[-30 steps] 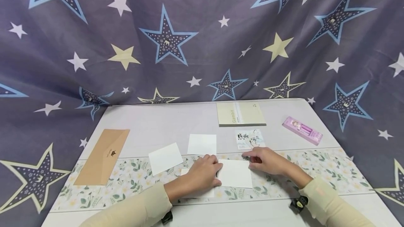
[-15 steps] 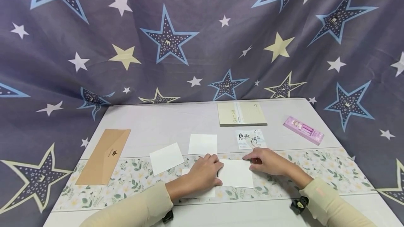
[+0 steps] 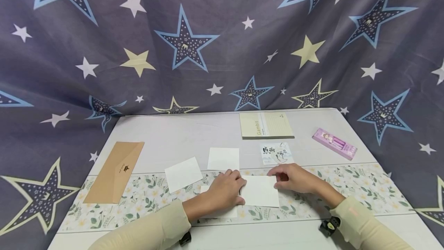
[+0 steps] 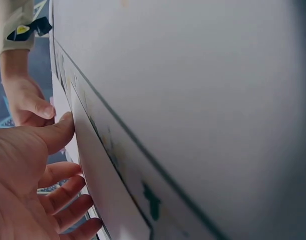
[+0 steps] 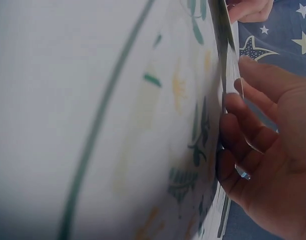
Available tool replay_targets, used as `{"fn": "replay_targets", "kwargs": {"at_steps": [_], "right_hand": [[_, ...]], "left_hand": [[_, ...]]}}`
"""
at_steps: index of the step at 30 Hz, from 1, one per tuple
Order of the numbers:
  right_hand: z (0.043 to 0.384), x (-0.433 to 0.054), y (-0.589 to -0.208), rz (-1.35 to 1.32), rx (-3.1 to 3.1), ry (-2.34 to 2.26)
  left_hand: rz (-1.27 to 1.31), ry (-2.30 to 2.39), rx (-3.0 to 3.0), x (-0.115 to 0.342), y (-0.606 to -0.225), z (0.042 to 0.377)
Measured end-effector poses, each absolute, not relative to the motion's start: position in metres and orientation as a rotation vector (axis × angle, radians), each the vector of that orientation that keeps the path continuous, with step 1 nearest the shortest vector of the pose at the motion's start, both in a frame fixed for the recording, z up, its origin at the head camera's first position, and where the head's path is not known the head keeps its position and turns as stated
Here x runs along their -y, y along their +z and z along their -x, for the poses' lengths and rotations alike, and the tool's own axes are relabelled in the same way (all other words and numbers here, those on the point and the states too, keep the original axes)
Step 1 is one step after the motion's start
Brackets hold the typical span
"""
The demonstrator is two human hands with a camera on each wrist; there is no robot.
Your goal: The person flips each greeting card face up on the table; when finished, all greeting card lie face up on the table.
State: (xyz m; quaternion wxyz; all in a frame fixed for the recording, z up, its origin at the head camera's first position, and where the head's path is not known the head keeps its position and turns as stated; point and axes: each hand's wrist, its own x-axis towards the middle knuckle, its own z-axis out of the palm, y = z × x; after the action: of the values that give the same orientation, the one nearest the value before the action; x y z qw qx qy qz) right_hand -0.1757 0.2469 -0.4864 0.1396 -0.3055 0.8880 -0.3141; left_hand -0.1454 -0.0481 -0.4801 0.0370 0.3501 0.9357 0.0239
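A square white card [image 3: 259,191] lies on the flowered strip between the two hands. At its left edge rests my left hand [image 3: 225,192], thumb and index fingertip by the edge and the other fingers loosely bent. My right hand [image 3: 296,178] is at the card's upper right corner, with index finger stretched along the top and thumb by the right side. In the left wrist view the left thumb [image 4: 62,131] touches the card's edge. Part of a second white card [image 3: 225,213] is hidden beneath the left hand and wrist.
More white cards lie behind [image 3: 223,159] and to the left [image 3: 183,174]. A brown envelope [image 3: 114,173] sits far left. Beyond the right hand are a printed card [image 3: 276,153], a Gambit notebook [image 3: 266,125] and a purple pen box [image 3: 334,144]. A star-patterned curtain [image 3: 215,49] borders the table.
Both hands keep their places at the card's edges. The whole scene shifts a few pixels to the right with the head camera.
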Motion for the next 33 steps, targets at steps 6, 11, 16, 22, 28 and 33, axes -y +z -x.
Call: {"fn": "replay_targets", "kwargs": {"at_steps": [6,11,16,22,28,33], "right_hand": [[0.176,-0.245,-0.485,0.858,-2.511,-0.949],[0.176,-0.245,-0.485,0.833,-2.469,-0.995],[0.176,-0.246,-0.484,0.828,-2.404,-1.082],[0.176,-0.249,-0.483,0.821,-2.370,-1.168],[0.177,-0.252,-0.482,0.880,-2.370,-1.306],[0.177,-0.255,-0.479,0.917,-2.388,-1.397]], "left_hand": [[-1.062,0.114,-2.863,0.050,-0.480,0.146],[-1.037,0.175,-2.852,0.051,-0.480,0.147],[-1.006,0.218,-2.850,0.052,-0.481,0.147],[-0.931,0.261,-2.870,0.051,-0.481,0.151],[-0.896,0.366,-2.934,0.051,-0.480,0.161],[-0.936,0.618,-2.921,0.052,-0.476,0.169]]}}
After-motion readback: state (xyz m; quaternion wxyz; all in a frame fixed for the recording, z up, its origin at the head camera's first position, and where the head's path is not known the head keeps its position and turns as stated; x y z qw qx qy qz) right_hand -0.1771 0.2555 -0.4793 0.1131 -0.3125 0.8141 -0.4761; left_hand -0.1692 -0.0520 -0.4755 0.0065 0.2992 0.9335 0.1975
